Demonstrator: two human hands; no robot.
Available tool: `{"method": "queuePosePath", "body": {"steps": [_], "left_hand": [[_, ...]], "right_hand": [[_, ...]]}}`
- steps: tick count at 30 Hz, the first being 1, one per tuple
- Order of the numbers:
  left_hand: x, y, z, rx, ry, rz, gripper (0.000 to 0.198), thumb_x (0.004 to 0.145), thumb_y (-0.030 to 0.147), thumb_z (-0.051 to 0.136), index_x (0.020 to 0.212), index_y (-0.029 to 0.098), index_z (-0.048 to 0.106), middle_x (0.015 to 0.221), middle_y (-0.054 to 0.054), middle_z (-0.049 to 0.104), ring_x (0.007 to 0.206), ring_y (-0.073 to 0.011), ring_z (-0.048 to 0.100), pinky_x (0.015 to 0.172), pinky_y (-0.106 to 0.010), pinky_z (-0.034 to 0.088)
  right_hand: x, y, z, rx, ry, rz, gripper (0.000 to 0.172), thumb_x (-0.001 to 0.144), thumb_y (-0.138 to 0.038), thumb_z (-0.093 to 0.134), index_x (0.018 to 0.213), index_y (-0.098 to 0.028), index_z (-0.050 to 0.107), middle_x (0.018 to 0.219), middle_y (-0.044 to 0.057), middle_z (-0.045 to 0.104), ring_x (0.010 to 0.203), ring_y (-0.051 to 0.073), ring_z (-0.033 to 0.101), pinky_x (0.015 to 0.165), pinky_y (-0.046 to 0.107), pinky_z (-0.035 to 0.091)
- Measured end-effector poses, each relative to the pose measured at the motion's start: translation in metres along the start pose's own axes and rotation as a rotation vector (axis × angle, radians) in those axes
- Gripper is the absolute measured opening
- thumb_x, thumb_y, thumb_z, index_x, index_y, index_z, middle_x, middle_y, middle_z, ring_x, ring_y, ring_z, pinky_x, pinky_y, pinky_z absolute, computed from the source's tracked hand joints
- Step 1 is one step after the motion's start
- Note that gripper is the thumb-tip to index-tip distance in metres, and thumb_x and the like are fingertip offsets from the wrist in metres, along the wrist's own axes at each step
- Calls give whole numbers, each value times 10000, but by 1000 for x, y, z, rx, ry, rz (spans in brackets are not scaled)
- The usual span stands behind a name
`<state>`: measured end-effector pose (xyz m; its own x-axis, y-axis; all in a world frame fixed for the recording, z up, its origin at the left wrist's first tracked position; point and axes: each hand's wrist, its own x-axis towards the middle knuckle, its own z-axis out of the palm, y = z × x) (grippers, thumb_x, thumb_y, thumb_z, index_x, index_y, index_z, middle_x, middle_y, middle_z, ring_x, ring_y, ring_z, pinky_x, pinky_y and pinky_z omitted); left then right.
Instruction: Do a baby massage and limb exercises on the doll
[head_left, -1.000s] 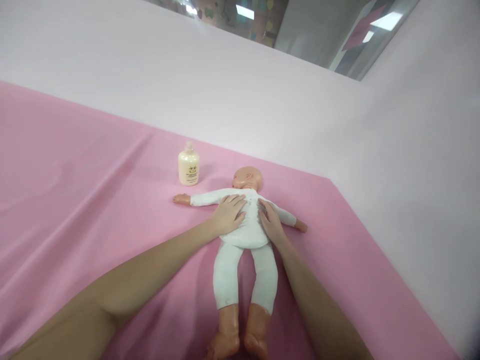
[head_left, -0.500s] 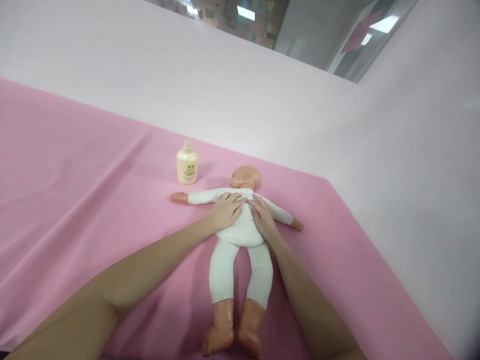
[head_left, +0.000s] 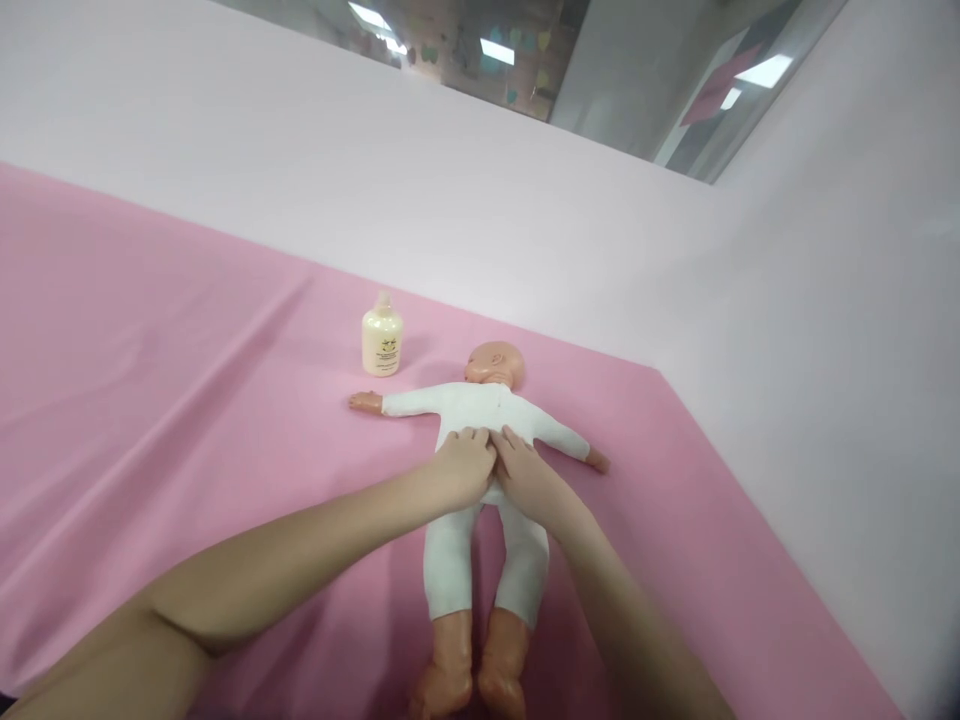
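On the left, a pink surface (head_left: 150, 420) is spreading out with a long crease. To the right of it, a cream bottle (head_left: 382, 347) with dark print is standing upright, near one outstretched arm (head_left: 412, 402) of a doll. The doll (head_left: 480, 405), dressed in white, is lying on the pink surface, its head (head_left: 495, 362) facing left at the far end and its legs (head_left: 450, 570) pointing toward the person. The left hand (head_left: 469, 468) is resting on the lower torso, and the right hand (head_left: 525, 475) is lying just beside it, both with fingers curling; whether either grip is pinching the clothing, one cannot tell. The doll's chest is extending beyond both grips, its legs on their near side. Rightmost, a white wall (head_left: 840, 330) is rising.
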<state>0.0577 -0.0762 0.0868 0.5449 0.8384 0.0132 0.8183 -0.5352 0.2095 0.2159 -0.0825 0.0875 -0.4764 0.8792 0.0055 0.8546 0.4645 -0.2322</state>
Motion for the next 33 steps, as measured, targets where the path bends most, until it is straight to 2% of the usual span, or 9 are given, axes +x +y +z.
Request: {"method": "queuePosePath", "body": {"steps": [2,7,10,13,17,21,24,28,33], "left_hand": [[-7,8,-7,-5,-71,19,312,988,249,480,1178,128,696,1257,-174,625,1096,-316,604,834,-414,515],[-8,5,-13,-63,-159,19,169,904,273,641,986,161,738,1062,-149,653,871,-261,615,730,-360,517],[0,-10,-3,-180,-88,69,239,854,349,717,1015,173,739,1004,-151,653,797,-266,616,745,-398,525],[7,-29,13,-335,2,126,406,842,494,715,1095,176,730,971,-156,638,862,-318,639,840,-448,527],[12,-44,30,-366,39,163,519,832,590,683,1113,156,718,941,-160,625,889,-332,642,872,-451,532],[12,-45,34,-298,57,149,411,826,523,707,979,143,727,917,-160,625,892,-323,620,813,-422,542],[12,-44,29,-273,102,139,261,828,424,731,887,170,721,945,-161,635,956,-335,590,811,-420,535],[12,-45,15,-266,99,133,146,870,281,675,764,181,694,927,-149,635,866,-295,603,769,-413,527],[15,-45,8,-238,87,112,87,843,179,618,859,166,703,971,-147,669,826,-283,639,718,-404,522]], "right_hand": [[-11,-14,-12,18,-83,68,503,968,-101,347,1441,-140,514,1391,189,603,1183,281,653,944,410,541],[-19,-20,-26,35,-125,146,477,856,20,397,1225,-148,649,1199,131,689,1042,231,683,867,328,505],[-13,-11,-22,40,-62,200,460,800,58,418,1095,-167,689,1115,115,717,1012,234,679,840,317,484],[-7,-1,-15,58,-20,238,439,770,65,442,1021,-182,704,1056,108,714,962,235,673,796,311,476],[-5,10,-8,35,46,184,466,714,68,477,991,-208,729,1053,101,672,933,235,640,743,306,466],[-1,16,-9,51,53,174,454,712,67,462,942,-218,731,1027,80,666,823,196,627,693,292,438],[3,16,-11,63,52,190,408,734,54,470,935,-212,706,1007,68,700,866,207,647,732,298,438],[6,18,-11,107,70,225,459,767,56,491,1107,-195,668,1055,79,735,945,226,679,786,308,453],[11,25,-6,116,107,209,494,798,49,463,1167,-209,666,1095,86,704,964,217,672,818,309,473]]}}
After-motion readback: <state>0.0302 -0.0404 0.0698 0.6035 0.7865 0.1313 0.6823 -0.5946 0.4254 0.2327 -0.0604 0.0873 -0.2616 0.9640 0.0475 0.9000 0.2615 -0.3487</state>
